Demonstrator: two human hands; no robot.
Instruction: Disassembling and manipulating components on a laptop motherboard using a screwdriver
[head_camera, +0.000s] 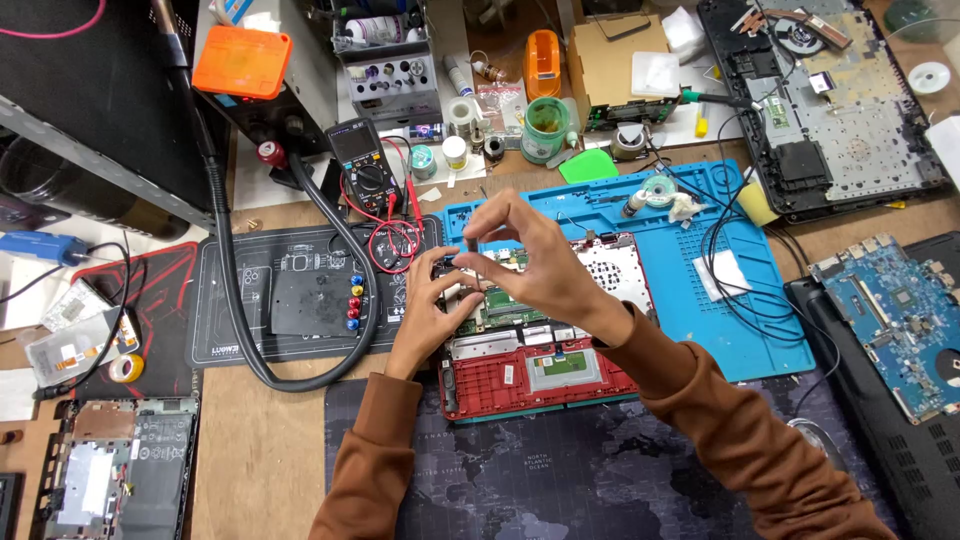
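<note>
An opened red laptop base (520, 375) lies in front of me, its green circuit board (515, 310) and metal shields exposed. My right hand (530, 255) hovers above the board, thumb and fingers pinched around a thin screwdriver (472, 262) held upright, tip down on the board's left part. My left hand (432, 305) rests on the laptop's left edge, fingers curled by the screwdriver's tip. Both arms wear brown sleeves.
A blue silicone work mat (720, 300) lies under and to the right of the laptop. A multimeter (362, 160) with red leads, a black mat (300, 300) and a thick black hose (235, 300) sit at left. Dismantled laptops (840, 110), a blue motherboard (900, 320) and tool clutter surround.
</note>
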